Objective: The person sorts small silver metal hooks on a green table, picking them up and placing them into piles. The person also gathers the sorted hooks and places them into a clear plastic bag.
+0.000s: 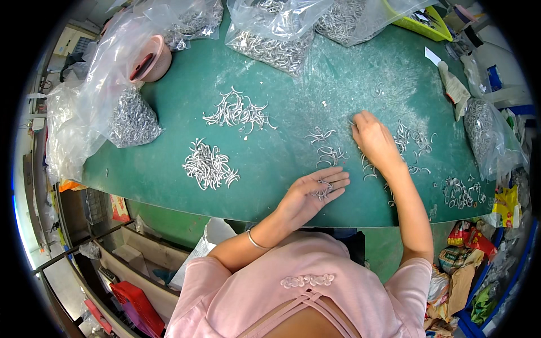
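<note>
My left hand [313, 194] is turned palm up near the table's front edge, its fingers stretched out together. Cupped in it lie several small, curved silvery metal pieces [322, 190]. Farther right, my right hand [372, 138] reaches down to the green tabletop with its fingers bent and pressed together; whatever is between the fingertips is hidden. Loose curved pieces [331, 156] are scattered between my two hands, and more pieces [414, 139] spread just right of my right hand. Two heaps of the same kind, a far one [236, 111] and a nearer one [209, 165], lie to the left.
Clear plastic bags full of metal pieces stand at the far side [276, 48], left [134, 118] and right [480, 127]. A pink pot [158, 59] holds a dark object. At the back right are a yellow-green tray [422, 22] and a work glove [452, 87]. Another small pile [462, 192] lies near the right edge.
</note>
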Demonstrator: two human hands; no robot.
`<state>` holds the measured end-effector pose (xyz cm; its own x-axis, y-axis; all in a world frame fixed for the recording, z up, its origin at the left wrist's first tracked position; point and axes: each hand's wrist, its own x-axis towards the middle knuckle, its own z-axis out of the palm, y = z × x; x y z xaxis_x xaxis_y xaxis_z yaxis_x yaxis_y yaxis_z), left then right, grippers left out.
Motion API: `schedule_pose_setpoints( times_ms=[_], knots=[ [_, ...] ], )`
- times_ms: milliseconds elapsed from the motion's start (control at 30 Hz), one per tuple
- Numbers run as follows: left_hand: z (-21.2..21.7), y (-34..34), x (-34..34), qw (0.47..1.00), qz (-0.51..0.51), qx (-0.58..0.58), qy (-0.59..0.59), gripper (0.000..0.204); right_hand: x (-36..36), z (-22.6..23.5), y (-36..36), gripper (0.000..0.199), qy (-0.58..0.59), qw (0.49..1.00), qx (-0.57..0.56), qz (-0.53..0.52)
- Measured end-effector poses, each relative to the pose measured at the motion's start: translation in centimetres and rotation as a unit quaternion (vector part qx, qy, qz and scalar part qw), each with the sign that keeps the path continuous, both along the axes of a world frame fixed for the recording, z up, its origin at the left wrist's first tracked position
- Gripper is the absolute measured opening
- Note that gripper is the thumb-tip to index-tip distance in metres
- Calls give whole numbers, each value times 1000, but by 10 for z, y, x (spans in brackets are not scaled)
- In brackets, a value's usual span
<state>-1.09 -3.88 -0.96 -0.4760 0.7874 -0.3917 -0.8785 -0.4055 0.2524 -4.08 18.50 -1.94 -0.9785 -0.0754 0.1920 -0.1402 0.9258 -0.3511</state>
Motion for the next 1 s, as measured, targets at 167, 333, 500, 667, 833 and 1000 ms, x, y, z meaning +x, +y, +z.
schedule_pose_setpoints(
  times_ms=[167, 333, 500, 667, 833, 1000],
  knots=[
    [7, 2, -2, 999, 23, -9, -34, 44, 16, 30, -11, 11, -75, 973, -217, -18],
    [-13, 4, 2, 997, 48, -29, -49, 38, 33, 61, -28, 14, -216, 924, -302, 95],
    [-40, -5, 2, 966, -14, 246, -75, 31, 15, 28, -8, 18, -22, 989, -134, -49],
    [-1, 0, 7, 993, -23, -112, 9, 34, 16, 9, -6, 17, -24, 995, -86, -39],
    [18, 8, 3, 989, 51, -107, -84, 36, 40, 49, -33, 19, -146, 952, -260, 69],
    [-10, -6, 10, 999, -18, -22, -34, 30, 37, 41, -32, 18, -40, 986, -149, 67]
  ],
)
